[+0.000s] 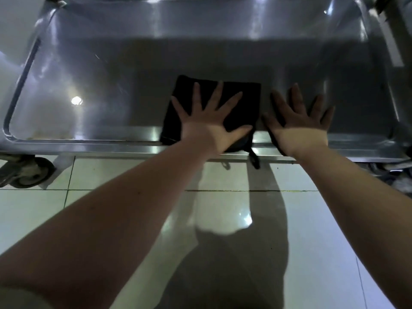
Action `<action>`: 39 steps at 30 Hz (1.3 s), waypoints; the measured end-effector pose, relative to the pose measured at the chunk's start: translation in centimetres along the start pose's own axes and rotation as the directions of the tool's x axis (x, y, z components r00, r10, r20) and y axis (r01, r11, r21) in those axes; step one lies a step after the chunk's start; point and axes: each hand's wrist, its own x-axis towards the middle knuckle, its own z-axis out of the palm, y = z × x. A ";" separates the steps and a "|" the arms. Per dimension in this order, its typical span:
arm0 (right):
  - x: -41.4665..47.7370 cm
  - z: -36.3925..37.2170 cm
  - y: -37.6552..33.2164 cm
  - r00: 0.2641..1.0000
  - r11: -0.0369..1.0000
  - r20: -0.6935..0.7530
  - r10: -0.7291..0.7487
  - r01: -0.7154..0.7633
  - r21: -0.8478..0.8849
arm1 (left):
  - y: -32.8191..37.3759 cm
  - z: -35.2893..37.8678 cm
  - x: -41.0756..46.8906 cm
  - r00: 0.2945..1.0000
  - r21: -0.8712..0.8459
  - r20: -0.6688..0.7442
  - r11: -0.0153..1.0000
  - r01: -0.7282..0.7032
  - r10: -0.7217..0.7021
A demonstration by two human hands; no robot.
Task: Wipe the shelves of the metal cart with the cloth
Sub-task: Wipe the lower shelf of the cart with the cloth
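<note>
At the far left edge a caster wheel [26,172] of the metal cart [89,142] shows only in part, its top hidden under the shelf's front lip, and the cart's left side runs out of the frame. The low shelf [93,70] fills the upper half of the picture as a shallow steel tray with a raised rim and rounded corners; its back wall is cut off at the top edge, and a broad shadow darkens its middle, so the surface there is hard to read. Inside the tray, at centre near the front rim, lies the cloth [240,101], black, folded into a rough square, with its near edge draped over the lip and a small loop hanging down toward the tiled floor [223,179]. The left hand [209,126] presses flat on the cloth, fingers fully spread, gripping nothing. Just right of the cloth, the right hand [298,123] rests palm-down on the bare shelf, fingers likewise splayed and empty, their tips dim in shadow. At the upper right an upright post [388,34] is blurred, and whatever sits under the right corner cannot be made out.
</note>
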 end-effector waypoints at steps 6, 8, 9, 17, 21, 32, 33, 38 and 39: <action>-0.3 -0.1 -0.5 1.000 0.999 -0.002 0.020 -0.020 -0.031 | -14.9 -1.5 -1.1 0.966 -0.026 0.062 0.967 0.252 -0.250; -0.2 0.0 -1.2 0.999 0.996 0.008 0.047 -0.046 -0.077 | -15.6 -1.4 -1.2 0.962 -0.014 0.073 0.965 0.263 -0.261; 0.1 -0.1 -1.8 0.999 0.995 0.012 0.044 -0.042 -0.095 | -15.1 -1.3 -1.2 0.961 -0.016 0.077 0.963 0.269 -0.267; 3.6 -0.2 -5.7 0.996 0.998 -0.074 -0.047 0.044 -0.051 | -9.9 0.5 -4.3 0.994 -0.029 0.011 0.993 0.111 -0.111; 3.6 0.4 -5.5 0.992 0.997 -0.116 -0.055 0.048 -0.061 | -8.9 0.1 -1.0 0.992 -0.026 0.016 0.992 0.122 -0.121; 4.1 -0.1 -4.9 0.994 0.998 -0.093 -0.059 0.055 -0.043 | -2.7 -2.7 12.7 0.995 -0.081 0.063 0.993 0.081 -0.076; 4.2 -0.1 -4.8 0.994 0.998 -0.099 -0.056 0.052 -0.037 | -2.7 -2.7 12.4 0.996 -0.078 0.057 0.994 0.077 -0.073; 4.1 0.3 -4.9 0.992 0.998 -0.118 -0.050 0.047 -0.030 | -3.4 -1.5 5.3 1.000 -0.052 0.015 0.998 -0.019 0.020; 4.1 0.3 -5.0 0.991 0.998 -0.122 -0.050 0.047 -0.030 | -3.5 -1.0 3.0 1.000 -0.048 0.006 0.998 -0.031 0.031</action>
